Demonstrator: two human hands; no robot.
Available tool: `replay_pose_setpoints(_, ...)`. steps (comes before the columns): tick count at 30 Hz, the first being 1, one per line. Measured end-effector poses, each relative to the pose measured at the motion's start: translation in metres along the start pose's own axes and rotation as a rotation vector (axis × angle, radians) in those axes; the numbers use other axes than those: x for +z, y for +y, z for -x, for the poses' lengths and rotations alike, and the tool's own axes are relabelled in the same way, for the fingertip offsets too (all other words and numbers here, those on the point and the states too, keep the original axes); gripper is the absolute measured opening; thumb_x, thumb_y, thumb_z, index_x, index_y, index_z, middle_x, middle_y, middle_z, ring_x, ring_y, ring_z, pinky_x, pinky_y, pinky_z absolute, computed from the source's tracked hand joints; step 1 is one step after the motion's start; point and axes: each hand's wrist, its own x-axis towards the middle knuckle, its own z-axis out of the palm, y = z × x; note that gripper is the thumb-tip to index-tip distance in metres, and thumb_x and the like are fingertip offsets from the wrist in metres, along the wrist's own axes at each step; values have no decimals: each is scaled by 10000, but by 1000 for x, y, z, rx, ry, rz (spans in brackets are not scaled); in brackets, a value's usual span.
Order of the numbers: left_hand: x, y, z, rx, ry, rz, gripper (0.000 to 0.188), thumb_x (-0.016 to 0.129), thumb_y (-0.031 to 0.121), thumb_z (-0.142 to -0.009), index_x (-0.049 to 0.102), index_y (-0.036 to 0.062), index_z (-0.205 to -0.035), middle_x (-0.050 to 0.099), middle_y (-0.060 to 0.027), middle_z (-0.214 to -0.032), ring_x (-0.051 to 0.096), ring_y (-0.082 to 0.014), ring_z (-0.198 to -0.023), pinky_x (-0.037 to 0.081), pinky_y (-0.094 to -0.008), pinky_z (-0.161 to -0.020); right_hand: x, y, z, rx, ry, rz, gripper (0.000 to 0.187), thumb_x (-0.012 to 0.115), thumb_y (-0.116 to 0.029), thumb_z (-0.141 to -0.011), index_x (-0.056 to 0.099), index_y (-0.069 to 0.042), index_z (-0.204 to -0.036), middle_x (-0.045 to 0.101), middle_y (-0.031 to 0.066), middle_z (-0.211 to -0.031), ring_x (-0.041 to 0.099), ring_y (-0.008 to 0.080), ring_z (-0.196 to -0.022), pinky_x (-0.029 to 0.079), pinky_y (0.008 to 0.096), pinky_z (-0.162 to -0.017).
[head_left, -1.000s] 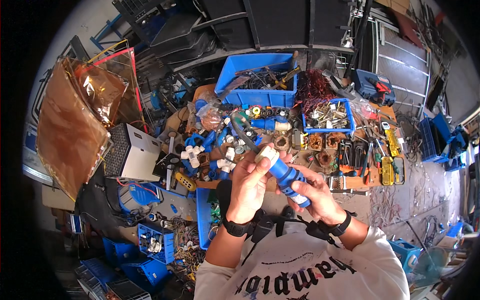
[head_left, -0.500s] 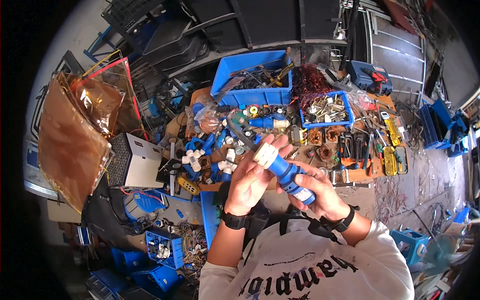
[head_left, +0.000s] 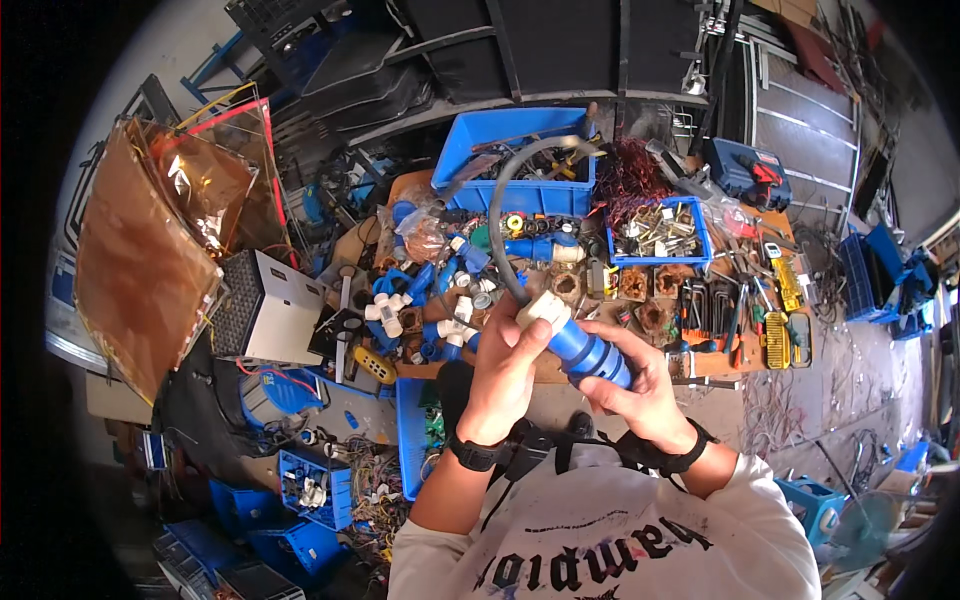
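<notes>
Blue connector (head_left: 592, 352): it is held in the air between the two hands, at the near side of the worktable (head_left: 710, 363), tilted, with its white collar (head_left: 545, 312) toward far left.
Left hand (head_left: 505, 372): the fingers grasp the white collar, and the thumb lies along its near side.
Right hand (head_left: 645, 395): the thumb and fingers are closed around the lower blue part.
Grey cable (head_left: 496, 230): it rises from the collar and bends to the right, its far end loose above the large blue crate (head_left: 515, 196).
Around on the table: white pipe fittings (head_left: 388, 312) lie at left, a small blue tray (head_left: 655, 260) of metal pieces at far right.
Step in hand: I judge it is work at the collar, where the cable enters.
Next move: it probably calls for a steady right grip while the left fingers turn or adjust the collar.
</notes>
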Motion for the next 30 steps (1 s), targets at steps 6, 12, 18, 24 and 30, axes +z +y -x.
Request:
replay_pose_setpoints(6, 2, 7, -5, -73, -151, 193, 651, 664, 317, -891, 395, -26, -1375, 543, -182, -1311, 548, -269, -1191, 412, -399, -1023, -8, -7, -4, 233, -55, -433, 503, 671, -145, -880, 486, -30, -1333, 675, 136, -951, 578, 107, -547, 455, 225, -475)
replay_pose_setpoints(12, 2, -15, -4, 20, 65, 58, 606, 673, 321, -888, 435, -15, -1332, 574, -121, -1233, 546, -249, -1183, 412, -391, -1020, -7, 5, -1, 87, -9, -111, 522, 689, -110, -867, 476, -23, -1336, 667, 104, -936, 578, 110, -554, 435, 226, -467)
replay_pose_setpoints(18, 11, 5, -7, -28, -190, 220, 625, 590, 302, -938, 361, -28, -1416, 484, -198, -1383, 481, -330, -1279, 344, -461, -1091, -20, -4, -4, 192, -80, -478, 514, 684, -155, -877, 474, -29, -1329, 666, 172, -967, 576, 127, -543, 436, 226, -461)
replay_pose_setpoints(24, -7, -12, -6, 20, -134, 17, 599, 639, 303, -916, 417, -22, -1368, 545, -183, -1325, 522, -313, -1238, 440, -395, -1011, -16, -4, -2, 221, -100, -431, 542, 679, -180, -882, 454, -42, -1356, 666, 203, -969, 581, 133, -554, 449, 227, -469)
replay_pose_setpoints(30, 15, 6, -7, -21, -168, 237, 602, 704, 264, -869, 443, 1, -1343, 547, -183, -1326, 527, -316, -1234, 458, -403, -1001, -23, 1, -5, 262, -138, -559, 550, 656, -228, -892, 443, -31, -1360, 659, 207, -954, 553, 131, -506, 435, 224, -440)
